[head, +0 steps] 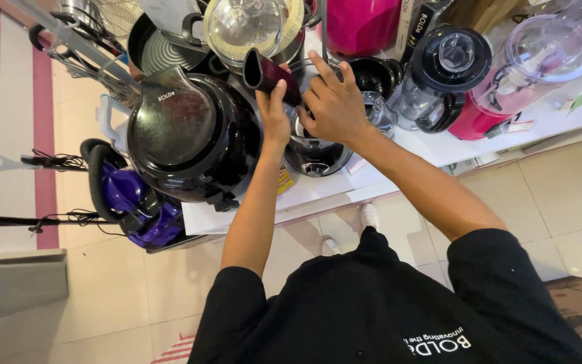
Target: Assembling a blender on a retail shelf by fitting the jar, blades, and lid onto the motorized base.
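Note:
My left hand (274, 114) grips a dark maroon, hollow, spout-shaped part (266, 73) from below, holding it tilted over the white table (318, 192). My right hand (335, 104) closes on the right end of the same part, index finger stretched up. Right under both hands stands a round black and silver appliance base (313, 158). A large glossy black domed appliance (190, 135) sits just left of my left hand.
A black-lidded blender jar (442, 74) and a pink-based blender with a clear jug (527, 67) stand to the right. A glass lid (247, 27), a dark pan (159, 47) and whisks (89, 47) lie behind. On the tiled floor at the left is a purple vacuum cleaner (133, 202).

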